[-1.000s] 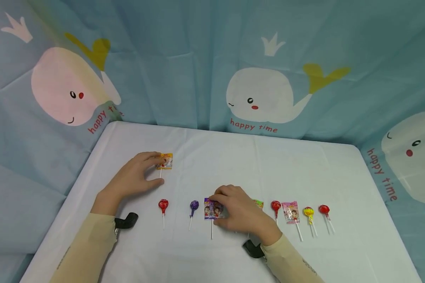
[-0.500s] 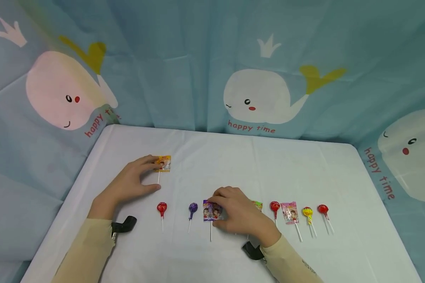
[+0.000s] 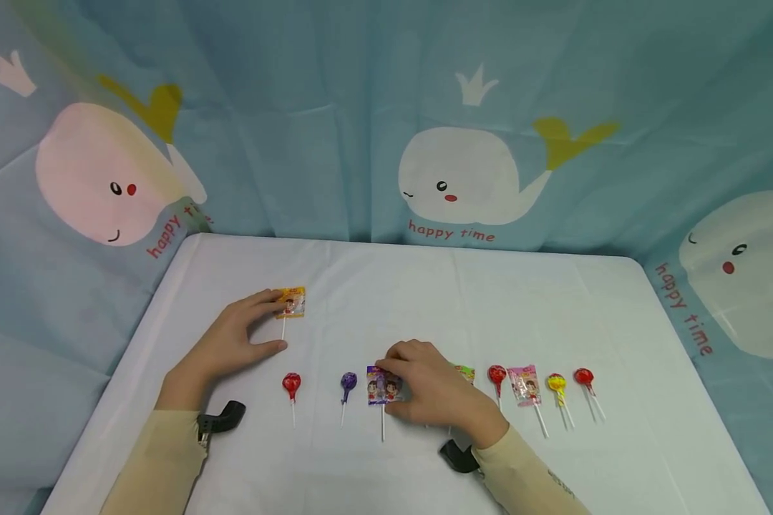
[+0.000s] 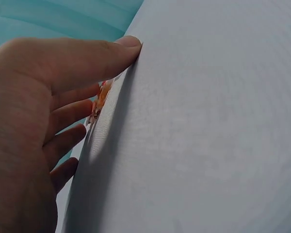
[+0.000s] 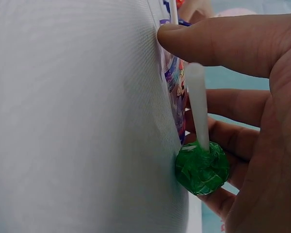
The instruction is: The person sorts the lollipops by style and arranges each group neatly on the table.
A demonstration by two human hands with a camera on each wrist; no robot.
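In the head view my left hand [image 3: 241, 336] lies at the table's left side, its fingertips on the left edge of a lollipop in an orange wrapper [image 3: 294, 302]. The thumb is spread away, near the white stick's lower end. At the middle of the row my right hand [image 3: 434, 386] rests over a lollipop in a flat purple wrapper [image 3: 377, 386], thumb at its lower edge and forefinger at its upper edge. The right wrist view has a green ball lollipop [image 5: 202, 167] close under the palm. Part of a green wrapper [image 3: 467, 373] shows behind that hand.
Left of the purple wrapper lie a purple ball lollipop [image 3: 348, 381] and a red one [image 3: 291, 383]. Rightward are another red lollipop [image 3: 497, 375], a pink-wrapped one [image 3: 524, 386], a yellow one [image 3: 557, 384] and a further red one [image 3: 583, 377]. White cloth covers the table [image 3: 386, 286].
The head view has shifted slightly. My left hand has drawn back a little to the left, its thumb spreading wider. The right hand stays at the purple-wrapped lollipop.
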